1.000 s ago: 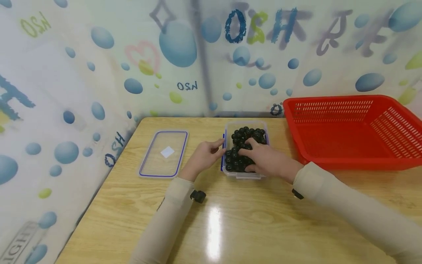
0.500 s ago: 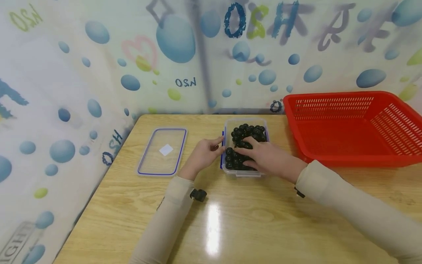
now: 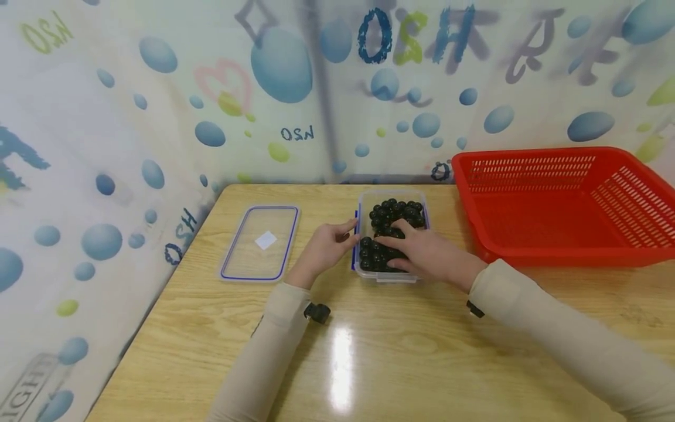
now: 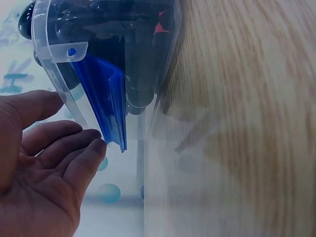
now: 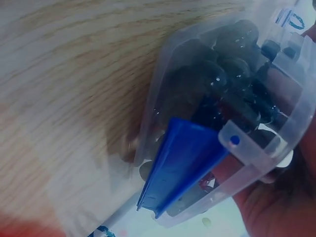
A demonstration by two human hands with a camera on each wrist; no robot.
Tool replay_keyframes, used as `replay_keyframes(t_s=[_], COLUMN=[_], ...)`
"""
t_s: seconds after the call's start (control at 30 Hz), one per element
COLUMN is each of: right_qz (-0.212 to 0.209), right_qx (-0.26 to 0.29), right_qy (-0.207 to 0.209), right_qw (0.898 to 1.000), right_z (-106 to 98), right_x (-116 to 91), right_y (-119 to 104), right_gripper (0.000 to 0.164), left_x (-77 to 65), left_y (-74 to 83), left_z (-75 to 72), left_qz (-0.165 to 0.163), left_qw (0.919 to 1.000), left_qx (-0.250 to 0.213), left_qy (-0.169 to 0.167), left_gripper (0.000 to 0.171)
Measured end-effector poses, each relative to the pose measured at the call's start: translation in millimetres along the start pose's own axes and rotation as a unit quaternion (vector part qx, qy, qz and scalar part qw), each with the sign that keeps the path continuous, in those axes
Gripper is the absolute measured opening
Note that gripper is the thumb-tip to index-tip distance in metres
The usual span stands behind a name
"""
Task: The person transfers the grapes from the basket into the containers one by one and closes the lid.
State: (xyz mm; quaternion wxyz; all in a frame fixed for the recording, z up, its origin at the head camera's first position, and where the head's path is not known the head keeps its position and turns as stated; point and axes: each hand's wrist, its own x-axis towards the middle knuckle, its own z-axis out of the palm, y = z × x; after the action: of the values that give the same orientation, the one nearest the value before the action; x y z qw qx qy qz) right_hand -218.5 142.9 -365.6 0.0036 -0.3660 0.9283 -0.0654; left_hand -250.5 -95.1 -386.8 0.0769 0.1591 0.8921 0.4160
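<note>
A clear plastic box (image 3: 398,278) with blue side clips stands on the table, holding black grapes (image 3: 371,258) in bunches. At its left wall, my left hand (image 3: 326,246) touches the rim with thumb and fingertips. The left wrist view shows the fingertips of this left hand (image 4: 54,163) beside the hanging blue clip (image 4: 103,98). Over the box's right wall reaches my right hand (image 3: 429,252), its spread fingers resting on the grapes. Through the clear wall, the right wrist view shows grapes (image 5: 212,79) and parts of the hand; the fingertips are partly hidden.
A clear lid (image 3: 245,258) with a blue seal and a white square on it lies left of the box. To the right is a red slotted basket (image 3: 559,258). A patterned wall covering (image 3: 343,117) rises behind the wooden table (image 3: 395,351).
The right hand's fingers have shifted slightly on the grapes and spread a little. The left hand stays at the box's left rim. The head view has tilted slightly.
</note>
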Motion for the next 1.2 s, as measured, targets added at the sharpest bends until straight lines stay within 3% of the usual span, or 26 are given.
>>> replay_keyframes(t_s=[0.3, 0.5, 0.63, 0.73, 0.83, 0.9, 0.97, 1.03, 1.13, 1.2], right_qz=[0.027, 0.056, 0.089, 0.112, 0.133, 0.142, 0.155, 0.17, 0.201, 0.224], right_qx=[0.003, 0.012, 0.002, 0.0, 0.056, 0.131, 0.218, 0.305, 0.444, 0.534], right_qy=[-0.023, -0.028, -0.045, -0.059, -0.037, -0.004, 0.024, 0.045, 0.061, 0.068], right_qw=[0.999, 0.998, 0.995, 0.992, 0.989, 0.981, 0.963, 0.936, 0.871, 0.812], right_z=[-1, -9, -27, -46, -65, -72, -75, -72, -61, -51], right_x=[4, 4, 5, 10, 24, 38, 55, 74, 104, 123], right_y=[-6, -12, -17, -21, -29, -37, -46, -56, -75, -86], right_gripper=[0.056, 0.066, 0.077, 0.077, 0.067, 0.057, 0.046, 0.037, 0.031, 0.03], left_x=[-1.4, -5.9, -11.7, -19.2, -29.1, -36.0, -41.5, -45.9, -49.8, -50.4], left_y=[-0.5, 1.0, -3.0, -10.7, -22.1, -30.1, -39.8, -49.0, -61.7, -68.9], left_z=[-0.8, -6.6, -20.8, -42.0, -69.6, -88.8, -106.7, -123.1, -142.6, -151.9], left_qz=[0.007, 0.036, 0.07, 0.071, 0.043, 0.015, -0.018, -0.051, -0.102, -0.13], left_qw=[0.9999, 0.999, 0.9958, 0.9911, 0.9832, 0.9775, 0.9728, 0.9706, 0.9671, 0.9654], left_qx=[0.014, 0.024, 0.01, -0.02, -0.056, -0.069, -0.063, -0.046, -0.013, 0.004], left_qy=[0.0, 0.01, 0.059, 0.111, 0.168, 0.199, 0.222, 0.231, 0.233, 0.226], left_gripper=[0.044, 0.048, 0.044, 0.038, 0.033, 0.031, 0.031, 0.033, 0.035, 0.035])
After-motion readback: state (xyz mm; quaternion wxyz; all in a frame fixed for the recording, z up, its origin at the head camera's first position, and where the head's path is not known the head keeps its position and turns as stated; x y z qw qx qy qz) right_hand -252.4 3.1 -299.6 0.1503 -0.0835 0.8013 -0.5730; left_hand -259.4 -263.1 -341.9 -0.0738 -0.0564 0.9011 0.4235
